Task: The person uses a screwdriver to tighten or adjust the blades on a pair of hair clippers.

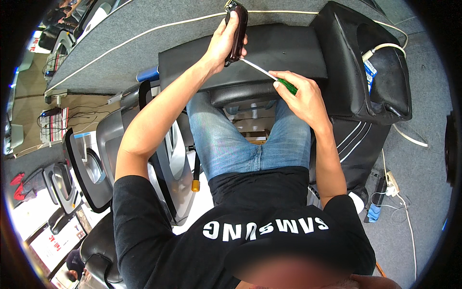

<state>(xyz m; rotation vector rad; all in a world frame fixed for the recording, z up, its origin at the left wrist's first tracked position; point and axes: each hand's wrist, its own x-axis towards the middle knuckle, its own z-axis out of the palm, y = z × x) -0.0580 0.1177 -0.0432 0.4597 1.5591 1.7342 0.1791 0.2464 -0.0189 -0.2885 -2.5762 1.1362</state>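
Observation:
My left hand (222, 42) is wrapped round a dark maroon hair clipper (238, 37), held up above a black padded seat with its metal blade end pointing away from me. In my right hand (305, 100) is a screwdriver (286, 85) with a green handle and a thin pale shaft. The shaft slants up to the left, and its tip meets the near end of the clipper. Whether the tip sits in a screw there is too small to tell. Part of the clipper's body is hidden behind my left fingers.
The black padded seat (274, 41) lies just beyond my knees, with a bulky black armrest (344, 62) on its right holding a blue-and-white packet (370, 72). A white cable (159, 30) crosses behind. Salon chairs stand left; a power strip (392, 184) lies right.

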